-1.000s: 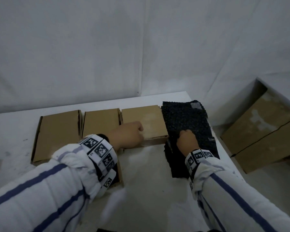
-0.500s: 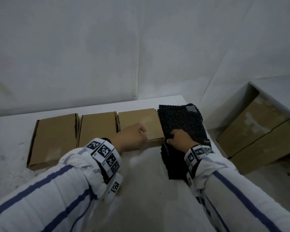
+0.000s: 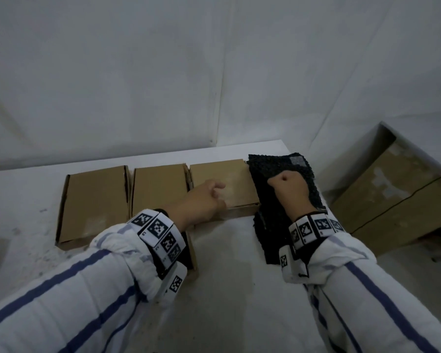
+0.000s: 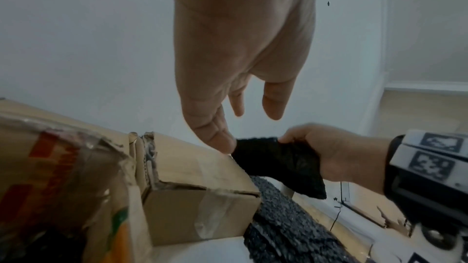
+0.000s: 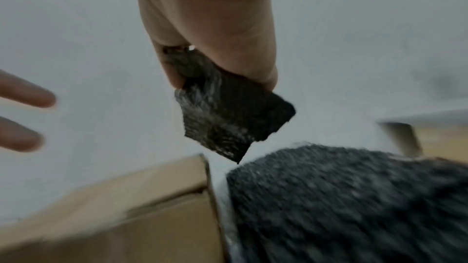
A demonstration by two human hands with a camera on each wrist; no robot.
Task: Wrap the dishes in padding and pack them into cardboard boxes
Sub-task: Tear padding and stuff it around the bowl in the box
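Three closed cardboard boxes lie in a row on the white table: the left box (image 3: 94,202), the middle box (image 3: 158,189) and the right box (image 3: 229,174) (image 4: 202,211). A stack of black bubble padding (image 3: 273,169) (image 5: 341,197) lies just right of them. My right hand (image 3: 288,189) (image 5: 210,17) pinches a corner of the top padding sheet (image 4: 278,163) (image 5: 228,115) and holds it raised above the stack. Over the right box hovers my left hand (image 3: 206,197) (image 4: 240,47), fingers hanging loose and holding nothing, one fingertip right at the lifted corner. No dishes are in view.
The padding stack sits at the table's (image 3: 227,276) right edge. Beyond that edge, lower down, stand large cardboard boxes (image 3: 392,200). White walls close in behind the table. A bare stretch of tabletop lies in front of the small boxes.
My right hand has moved farther along the padding and lifted a corner of the top sheet. My left hand has stayed over the right box.
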